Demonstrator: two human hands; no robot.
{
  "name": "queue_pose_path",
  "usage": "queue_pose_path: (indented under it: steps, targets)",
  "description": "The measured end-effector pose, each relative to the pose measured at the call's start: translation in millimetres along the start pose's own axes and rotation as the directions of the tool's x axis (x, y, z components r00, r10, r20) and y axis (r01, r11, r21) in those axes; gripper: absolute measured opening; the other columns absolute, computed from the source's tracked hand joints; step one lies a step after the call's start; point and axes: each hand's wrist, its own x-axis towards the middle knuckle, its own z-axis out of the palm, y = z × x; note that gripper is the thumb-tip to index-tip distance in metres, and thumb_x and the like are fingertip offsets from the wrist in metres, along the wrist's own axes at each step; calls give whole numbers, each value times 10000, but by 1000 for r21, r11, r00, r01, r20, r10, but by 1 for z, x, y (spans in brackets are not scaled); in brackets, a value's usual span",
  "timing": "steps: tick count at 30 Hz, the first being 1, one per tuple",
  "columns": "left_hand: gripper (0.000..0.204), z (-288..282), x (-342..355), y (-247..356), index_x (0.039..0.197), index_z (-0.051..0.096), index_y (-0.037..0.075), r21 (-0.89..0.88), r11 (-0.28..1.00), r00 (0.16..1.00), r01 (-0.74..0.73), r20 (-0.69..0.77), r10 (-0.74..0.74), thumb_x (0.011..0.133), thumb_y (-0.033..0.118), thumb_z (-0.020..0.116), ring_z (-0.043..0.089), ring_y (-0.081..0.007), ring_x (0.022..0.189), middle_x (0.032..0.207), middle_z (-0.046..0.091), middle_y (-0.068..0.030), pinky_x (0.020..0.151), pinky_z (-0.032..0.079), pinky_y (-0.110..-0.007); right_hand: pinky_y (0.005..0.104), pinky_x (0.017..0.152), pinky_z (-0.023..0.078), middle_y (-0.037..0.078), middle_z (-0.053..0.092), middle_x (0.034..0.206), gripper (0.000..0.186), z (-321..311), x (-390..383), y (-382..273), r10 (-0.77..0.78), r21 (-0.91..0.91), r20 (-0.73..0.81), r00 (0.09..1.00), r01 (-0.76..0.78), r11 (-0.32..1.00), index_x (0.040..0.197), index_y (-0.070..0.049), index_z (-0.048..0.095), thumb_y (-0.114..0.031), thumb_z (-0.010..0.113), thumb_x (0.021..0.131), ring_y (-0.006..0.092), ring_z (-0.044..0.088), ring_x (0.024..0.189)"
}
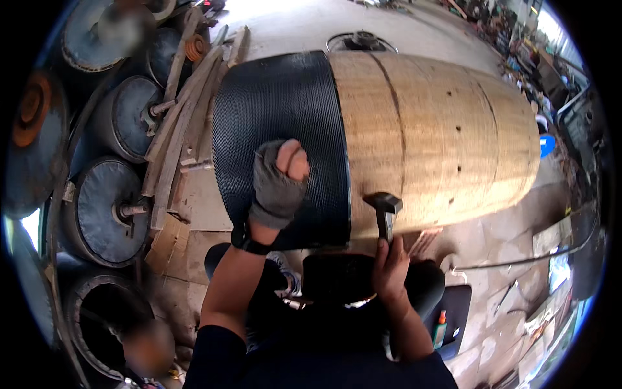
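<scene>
Lying crosswise in the head view: one large tan drum (434, 129), its left part wrapped in a black ribbed sheet (278, 97). Two dark lines and several small dark holes are shown on the tan part.

Left hand (283, 178): covered by a grey fingerless glove (272, 193), placed against the ribbed sheet; fingers curled together, fist-like. Whether anything is gripped inside them cannot be told. A dark band (251, 242) is worn at the wrist.

Right hand (392, 272): bare, fingers closed around the handle of one hammer (385, 211). The hammer head is held upward, over the drum's near edge, just right of the sheet's border; contact with the drum cannot be told.

Surroundings: dark round rollers (110, 211) are ranged at the left, with long wooden planks (184, 107) laid beside them. A spoked wheel (361, 41) is seen beyond the drum. A green bottle with a red cap (440, 329) is placed at the lower right.
</scene>
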Motion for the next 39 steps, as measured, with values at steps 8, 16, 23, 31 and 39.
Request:
queue_pose_path:
  steps: [8,16,23,31,39]
  targets:
    - [190,-19,13,70,902,565,80,-232,967,988,108,137,-77,755,13,666,590,-330,804,940,625,-122,746,466,-438,510,556,469,246,603,708,201,-9,-3,-3,57,169,-13,998,-54,984,959,-25,546,-217,583,1009,474,602,649]
    - [510,-2,-33,99,1322,522,57,-393,898,962,197,255,-100,834,-28,646,604,-224,726,942,640,-95,653,496,-375,493,537,437,241,577,680,226,-2,-11,14,17,194,-7,1000,-15,981,910,-21,522,-213,570,1020,471,576,619]
    - [586,2,-48,93,1305,505,32,-461,810,881,362,452,-136,737,-29,638,591,-309,754,869,619,-85,693,470,-448,489,534,424,247,565,675,245,1,-18,11,3,190,3,1000,-4,982,900,-11,516,-217,571,1021,479,561,622]
    - [599,81,-120,75,1316,490,7,-337,759,757,557,583,-297,743,29,661,591,-323,805,877,615,-124,756,453,-460,475,572,467,229,588,704,162,-10,-17,-8,-52,216,-70,996,66,974,976,-1,542,-158,552,1013,455,595,636]
    - [608,2,-20,115,1367,468,12,-419,842,926,339,304,-222,784,-20,637,593,-253,688,856,594,-102,699,480,-414,449,549,452,200,561,670,149,-11,-13,-3,-96,138,-63,993,104,985,1006,3,536,-145,533,1017,395,590,585]
